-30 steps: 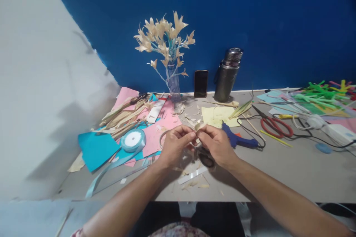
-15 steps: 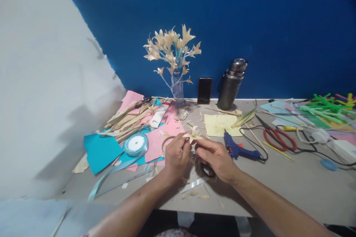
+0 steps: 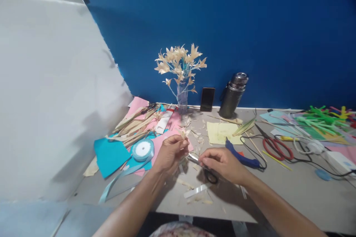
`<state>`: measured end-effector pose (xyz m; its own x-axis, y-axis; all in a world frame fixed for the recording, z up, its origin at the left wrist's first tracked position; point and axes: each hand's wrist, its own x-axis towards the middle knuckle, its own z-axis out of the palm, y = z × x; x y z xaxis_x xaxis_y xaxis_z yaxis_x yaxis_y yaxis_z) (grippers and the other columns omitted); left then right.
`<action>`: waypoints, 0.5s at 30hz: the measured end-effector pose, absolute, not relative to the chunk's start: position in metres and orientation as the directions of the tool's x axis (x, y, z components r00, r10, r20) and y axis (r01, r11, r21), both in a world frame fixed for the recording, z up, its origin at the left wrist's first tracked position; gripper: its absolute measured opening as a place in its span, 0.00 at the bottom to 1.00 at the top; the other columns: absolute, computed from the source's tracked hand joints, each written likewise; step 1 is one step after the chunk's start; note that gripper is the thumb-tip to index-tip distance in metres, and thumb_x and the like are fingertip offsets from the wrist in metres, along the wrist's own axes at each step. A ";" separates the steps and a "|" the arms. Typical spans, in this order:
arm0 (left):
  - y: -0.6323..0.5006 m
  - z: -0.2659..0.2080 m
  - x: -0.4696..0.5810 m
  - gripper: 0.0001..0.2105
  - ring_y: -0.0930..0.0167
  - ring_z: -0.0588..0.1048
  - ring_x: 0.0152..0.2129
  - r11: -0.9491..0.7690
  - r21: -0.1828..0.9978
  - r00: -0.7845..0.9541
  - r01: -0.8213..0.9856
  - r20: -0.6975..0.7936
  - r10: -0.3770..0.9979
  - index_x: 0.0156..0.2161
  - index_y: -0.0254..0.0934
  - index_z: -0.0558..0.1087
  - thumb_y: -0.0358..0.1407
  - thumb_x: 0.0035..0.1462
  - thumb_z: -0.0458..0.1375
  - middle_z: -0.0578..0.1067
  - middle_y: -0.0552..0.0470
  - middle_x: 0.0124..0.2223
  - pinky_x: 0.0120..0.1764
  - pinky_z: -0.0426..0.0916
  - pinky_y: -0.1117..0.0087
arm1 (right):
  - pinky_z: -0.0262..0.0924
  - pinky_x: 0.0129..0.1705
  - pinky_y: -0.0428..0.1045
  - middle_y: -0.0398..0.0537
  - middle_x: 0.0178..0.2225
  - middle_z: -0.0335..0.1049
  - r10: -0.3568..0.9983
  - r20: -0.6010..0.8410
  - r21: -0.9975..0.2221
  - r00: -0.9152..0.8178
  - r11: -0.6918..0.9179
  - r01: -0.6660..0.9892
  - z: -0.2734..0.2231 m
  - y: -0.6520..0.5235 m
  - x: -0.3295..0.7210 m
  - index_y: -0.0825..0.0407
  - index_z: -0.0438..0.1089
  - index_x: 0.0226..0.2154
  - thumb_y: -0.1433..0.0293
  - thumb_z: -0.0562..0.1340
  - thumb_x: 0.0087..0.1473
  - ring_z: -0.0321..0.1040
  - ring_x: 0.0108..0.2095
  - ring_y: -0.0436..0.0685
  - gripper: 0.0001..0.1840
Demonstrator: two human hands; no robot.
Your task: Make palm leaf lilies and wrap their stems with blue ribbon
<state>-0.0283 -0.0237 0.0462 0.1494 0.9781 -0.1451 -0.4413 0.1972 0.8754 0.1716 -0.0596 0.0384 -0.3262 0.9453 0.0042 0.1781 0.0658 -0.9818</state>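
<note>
A small cream-coloured artificial flower (image 3: 184,133), its petals apparently dried husk, rises from the pinched fingers of my left hand (image 3: 171,153). My right hand (image 3: 222,163) is a short way to the right, thumb and fingers pressed together. Whether anything thin is between them I cannot make out. Partly under the right hand, black-handled scissors (image 3: 211,177) lie on the table with the blades towards my left hand. Husk scraps (image 3: 185,182) and a clear strip (image 3: 197,190) lie in front of the hands.
Behind stand a vase (image 3: 182,98) of similar flowers, a phone (image 3: 207,99) and a flask (image 3: 233,96). Ribbon (image 3: 150,150), husks (image 3: 133,129) and coloured paper (image 3: 109,155) lie left. To the right are a glue gun (image 3: 241,157), red-handled scissors (image 3: 278,149), cables and pipe cleaners (image 3: 319,118).
My hands have moved apart; the right has let go of the flower, which stays in the left. The view has tilted up, so the table contents appear lower.
</note>
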 end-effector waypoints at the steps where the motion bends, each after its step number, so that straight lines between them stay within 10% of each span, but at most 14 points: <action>1: -0.024 0.046 -0.030 0.15 0.75 0.71 0.20 0.229 0.836 0.174 -0.500 -0.161 0.971 0.23 0.33 0.73 0.37 0.35 0.76 0.75 0.53 0.25 0.26 0.64 0.74 | 0.59 0.26 0.45 0.46 0.25 0.75 0.935 -0.025 -0.980 -0.355 0.047 0.195 0.043 -0.063 0.172 0.53 0.79 0.31 0.60 0.65 0.56 0.67 0.24 0.52 0.14; 15: -0.052 0.046 -0.028 0.15 0.71 0.74 0.35 0.327 0.723 0.392 -0.608 -0.084 0.916 0.24 0.32 0.78 0.40 0.37 0.76 0.77 0.48 0.37 0.40 0.68 0.71 | 0.67 0.40 0.50 0.51 0.39 0.77 0.987 0.153 -0.988 0.040 0.154 -0.004 0.041 -0.094 0.105 0.52 0.75 0.42 0.61 0.67 0.54 0.73 0.39 0.57 0.15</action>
